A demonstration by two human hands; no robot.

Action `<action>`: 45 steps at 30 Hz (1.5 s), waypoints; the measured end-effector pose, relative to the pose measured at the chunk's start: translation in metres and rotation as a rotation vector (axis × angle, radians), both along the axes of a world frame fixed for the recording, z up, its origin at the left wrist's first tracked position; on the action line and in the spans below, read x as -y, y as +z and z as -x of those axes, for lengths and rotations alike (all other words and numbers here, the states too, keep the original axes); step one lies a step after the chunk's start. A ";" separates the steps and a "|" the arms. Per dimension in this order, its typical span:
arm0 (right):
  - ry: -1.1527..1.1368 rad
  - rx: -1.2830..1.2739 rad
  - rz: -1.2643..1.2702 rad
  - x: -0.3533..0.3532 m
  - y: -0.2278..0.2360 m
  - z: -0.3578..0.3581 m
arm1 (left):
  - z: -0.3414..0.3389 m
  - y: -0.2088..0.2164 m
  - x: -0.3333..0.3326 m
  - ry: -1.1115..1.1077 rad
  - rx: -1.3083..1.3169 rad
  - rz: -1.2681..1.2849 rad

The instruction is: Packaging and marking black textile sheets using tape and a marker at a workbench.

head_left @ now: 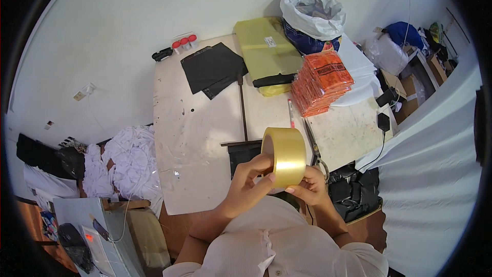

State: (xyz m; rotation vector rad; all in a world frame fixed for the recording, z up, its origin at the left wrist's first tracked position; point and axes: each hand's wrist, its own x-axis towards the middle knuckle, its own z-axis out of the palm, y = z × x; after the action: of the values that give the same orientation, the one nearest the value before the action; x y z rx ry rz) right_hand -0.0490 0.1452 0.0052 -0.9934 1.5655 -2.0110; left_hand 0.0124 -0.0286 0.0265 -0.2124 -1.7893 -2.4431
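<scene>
A wide roll of clear yellowish packing tape (pixel 290 156) is held up in front of my chest, over the near edge of the table. My left hand (pixel 251 178) grips its left side, with fingers reaching into the core and the thumb on the rim. On the lower right side, my right hand (pixel 312 187) pinches the roll with thumb and fingers; part of those fingers is hidden behind it. Just beyond lie scissors (pixel 312 141) and a red and white marker (pixel 291 113). A black sheet (pixel 241 156) with a thin dark T-shaped rod (pixel 243 110) lies behind my left hand.
On the table (pixel 192 174) are black plastic mailers (pixel 212 66), a yellow bundle (pixel 261 51), stacked orange packets (pixel 323 82), a white-lined sack (pixel 313 15) and red-capped containers (pixel 184 43). Black packages (pixel 353 190) fill a box at right. White cloth (pixel 128 159) is heaped at left.
</scene>
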 end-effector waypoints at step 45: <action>0.103 0.071 -0.163 -0.002 -0.003 -0.009 | -0.007 0.009 0.041 0.194 -0.488 0.665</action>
State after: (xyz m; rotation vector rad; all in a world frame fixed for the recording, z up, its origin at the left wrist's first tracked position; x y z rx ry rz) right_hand -0.0398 0.1470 0.0017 -0.9114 1.5783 -1.7985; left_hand 0.0189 -0.0696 0.0357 -0.5904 -2.1611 -1.4260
